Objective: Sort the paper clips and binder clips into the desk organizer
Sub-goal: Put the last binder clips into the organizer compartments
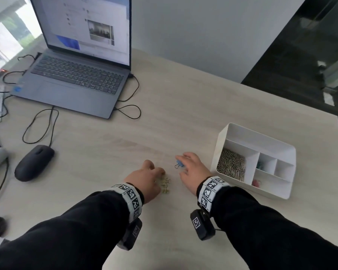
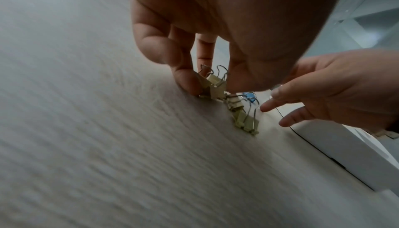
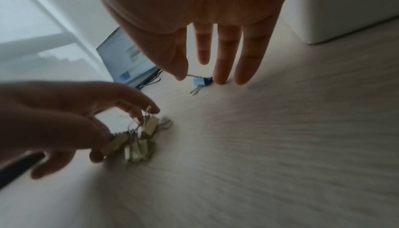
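Several gold binder clips (image 2: 218, 86) lay clustered on the counter (image 1: 164, 117); our left hand (image 1: 146, 178) pinched one, while our right hand (image 1: 191, 168), fingers (image 3: 223, 60) straight, touched the blue binder clip (image 3: 201, 82) near the organizer (image 1: 281, 191).

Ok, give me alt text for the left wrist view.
The left hand pinches a pale yellow metal binder clip off a small pile on the light wood-grain desk. The open right hand reaches in beside a small blue binder clip, near the white plastic desk organizer.
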Motion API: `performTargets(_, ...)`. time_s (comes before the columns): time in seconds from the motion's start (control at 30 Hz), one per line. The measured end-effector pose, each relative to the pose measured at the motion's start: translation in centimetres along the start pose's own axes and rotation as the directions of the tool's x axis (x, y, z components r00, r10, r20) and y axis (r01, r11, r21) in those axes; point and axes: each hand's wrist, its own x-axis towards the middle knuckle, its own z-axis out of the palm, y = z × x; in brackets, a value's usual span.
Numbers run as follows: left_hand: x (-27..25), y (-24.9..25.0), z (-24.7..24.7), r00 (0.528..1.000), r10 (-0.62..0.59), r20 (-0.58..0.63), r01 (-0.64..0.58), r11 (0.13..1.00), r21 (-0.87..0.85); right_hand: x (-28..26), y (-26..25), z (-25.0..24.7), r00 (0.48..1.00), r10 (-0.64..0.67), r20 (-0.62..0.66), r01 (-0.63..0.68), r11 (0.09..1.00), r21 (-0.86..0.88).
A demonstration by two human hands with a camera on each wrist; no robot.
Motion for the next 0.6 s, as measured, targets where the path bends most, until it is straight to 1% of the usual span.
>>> performTargets(0.07, -0.6, 0.6, -0.1, 1.000, 0.022, 0.012, -0.022, 0.999, 0.041, -0.1, 0.2, 0.3, 0.999, -0.030, 0.035, 0.033, 0.995, -0.092)
performTargets(0.2, -1.1, 2.0, 0.4, 0.998, 0.043, 0.037, -0.047, 0.990, 0.136, -1.7, 1.2, 0.6, 0.999, -0.041, 0.012, 0.042, 0.994, -0.103)
performTargets(0.27, -0.8, 2.7, 1.2, 0.998, 0.041, 0.047, -0.048, 0.986, 0.160, -2.6, 1.8, 0.8, 0.998, -0.051, 0.021, 0.054, 0.991, -0.124)
performTargets(0.4, -0.4, 3.7, 2.7, 0.999, 0.035, -0.011, -0.032, 0.976, 0.214, -4.2, 3.0, 1.0, 0.998, -0.028, 0.058, 0.036, 0.989, -0.143)
performTargets(0.6, 0.5, 3.7, 2.9, 0.999, 0.032, 0.026, -0.036, 0.984, 0.176, -6.6, 5.9, 0.4, 0.995, 0.030, 0.099, -0.019, 0.994, -0.108)
